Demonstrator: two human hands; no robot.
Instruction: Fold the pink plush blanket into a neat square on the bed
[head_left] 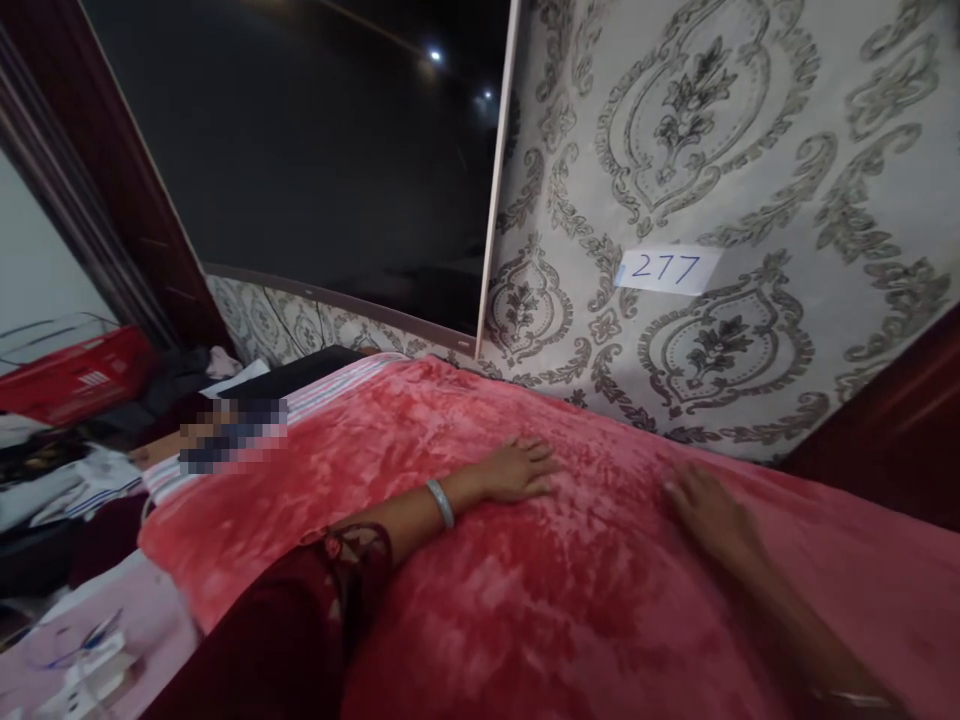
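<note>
The foreground is filled by a soft red plush blanket with mottled, darker patches (pixel 480 640), which is spread across a raised surface and reaches back to the wall. Over it a dark maroon sleeve with a floral cuff (pixel 262 620) is extended, and a broad silver-coloured bracelet (pixel 441 503) is worn at the left wrist. The left hand (pixel 517 470) is laid open and palm down on the blanket, its fingers spread. The right hand (pixel 709 510) is held over the blanket's right part, blurred; whether any cloth is pinched by it cannot be told. At the lower left, a small white object (pixel 94 680) is placed on a pale pink surface (pixel 157 610). The blanket's left end is bordered by a white band with coloured stripes (pixel 337 385), partly hidden by a pixelated patch beside another person's bare forearm (pixel 157 450). Beyond, a red bag (pixel 94 370) is marked with white printing too blurred to be read. On the wall, a large black television screen (pixel 322 150) is framed in silver; the tiny mark on its lower edge is illegible. Beside it, "277" is handwritten in blue on a white paper label (pixel 667 270) fixed to grey patterned wallpaper (pixel 570 60).
</note>
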